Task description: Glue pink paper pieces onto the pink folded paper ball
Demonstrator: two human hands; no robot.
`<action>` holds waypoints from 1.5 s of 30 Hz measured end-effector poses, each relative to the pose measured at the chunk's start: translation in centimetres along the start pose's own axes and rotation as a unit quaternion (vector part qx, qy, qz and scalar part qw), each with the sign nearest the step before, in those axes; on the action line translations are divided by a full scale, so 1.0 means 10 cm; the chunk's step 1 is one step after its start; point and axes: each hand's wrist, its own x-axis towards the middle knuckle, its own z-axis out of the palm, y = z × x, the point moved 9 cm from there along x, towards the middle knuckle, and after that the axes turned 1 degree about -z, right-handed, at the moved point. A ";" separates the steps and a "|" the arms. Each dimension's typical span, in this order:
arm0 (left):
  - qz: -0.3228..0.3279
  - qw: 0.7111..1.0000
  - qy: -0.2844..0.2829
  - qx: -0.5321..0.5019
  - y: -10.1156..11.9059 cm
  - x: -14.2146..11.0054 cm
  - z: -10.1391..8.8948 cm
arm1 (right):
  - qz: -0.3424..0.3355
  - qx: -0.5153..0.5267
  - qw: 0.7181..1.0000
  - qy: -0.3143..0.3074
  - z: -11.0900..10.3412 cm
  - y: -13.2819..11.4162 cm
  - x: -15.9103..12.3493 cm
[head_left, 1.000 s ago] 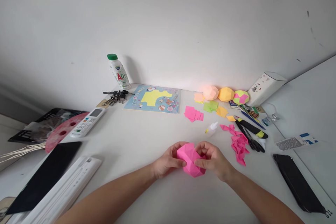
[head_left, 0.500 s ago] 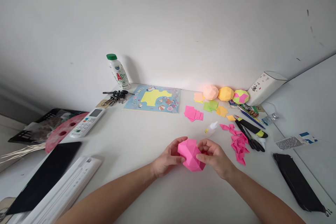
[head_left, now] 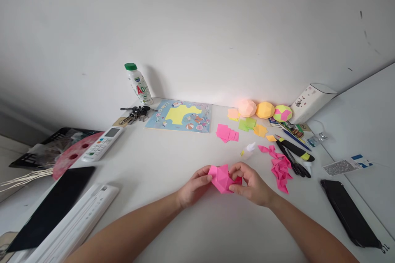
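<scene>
A pink folded-paper origami piece (head_left: 221, 179) with faceted sides is held between both hands above the white table. My left hand (head_left: 196, 185) pinches its left edge, thumb on the near face. On the other side, my right hand (head_left: 250, 185) grips the right edge, with thumb and fingers closed around it. Some of its underside is hidden by the fingers. Beyond the hands lies a small glue bottle (head_left: 247, 151). Folded pink paper units (head_left: 280, 167) are heaped to the right, and flat pink paper squares (head_left: 227, 132) lie farther back.
Three finished paper balls (head_left: 265, 110) line the wall. Scissors (head_left: 296, 165) and a cutter (head_left: 294, 148) lie right, near a black pouch (head_left: 350, 213). A picture book (head_left: 182, 116), a bottle (head_left: 139, 86), keys (head_left: 135, 114), a remote (head_left: 103, 144) and a black tablet (head_left: 52, 207) are leftward.
The pink origami piece has been turned and tilted in my hands, so different facets show. Both hands keep hold of it, with the left thumb now higher on its edge.
</scene>
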 end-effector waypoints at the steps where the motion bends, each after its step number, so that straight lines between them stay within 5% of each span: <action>1: -0.001 1.000 0.010 -0.009 0.00 0.00 -0.02 | 0.002 -0.004 1.000 -0.003 0.00 0.00 0.01; 7: -0.015 0.996 0.071 -0.049 -0.04 0.02 -0.14 | 0.039 0.051 0.998 -0.017 -0.01 0.11 0.06; 17: -0.021 0.999 0.048 -0.008 -0.08 0.03 -0.11 | 0.102 0.253 0.961 0.048 -0.05 0.26 0.08; 26: -0.079 0.995 0.060 -0.017 -0.15 0.01 -0.15 | 0.114 0.243 0.963 0.033 0.04 0.26 0.06; 45: -0.086 0.993 0.038 -0.067 -0.14 0.04 -0.13 | 0.061 0.191 0.977 0.070 -0.04 0.14 0.04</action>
